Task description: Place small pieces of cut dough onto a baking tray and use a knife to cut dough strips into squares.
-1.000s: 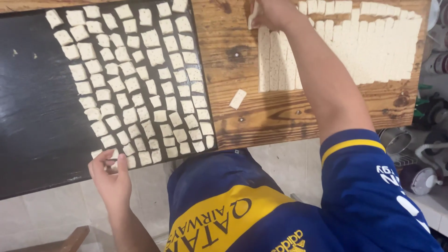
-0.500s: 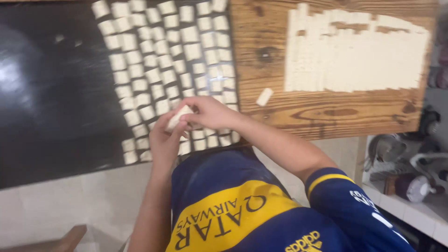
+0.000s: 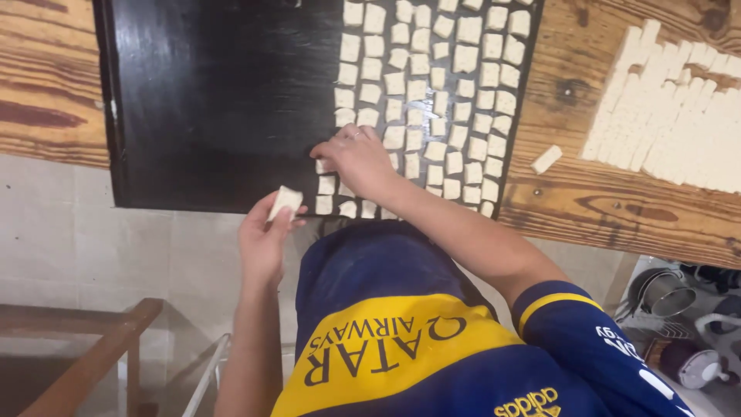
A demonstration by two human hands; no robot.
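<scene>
Fingertips of my left hand (image 3: 266, 239) were pinched together on a small pale dough square (image 3: 284, 202), holding it by its lower edge so that most of it stood free above my thumb. It looked light and soft, the kind of piece that would dent or stretch if squeezed, so I judged a gentle pinch at the edges was the right hold, not a press on the flat face. The square was just off the near edge of the black baking tray (image 3: 216, 108), beside the last row.

My right hand (image 3: 355, 158) lay palm down on the tray, fingers curled over a piece at the left end of a row (image 3: 323, 165); whether they were closed on it or only pressing it flat I could not tell, since the knuckles hid the tips. Around that hand the laid-out squares (image 3: 448, 85) filled the right part of the tray in close rows, near one another but mostly apart. To the right, on the wooden table (image 3: 579, 193), one stray piece (image 3: 546, 159) lay alone, and further right sat a sheet of cut dough strips (image 3: 679, 116).
</scene>
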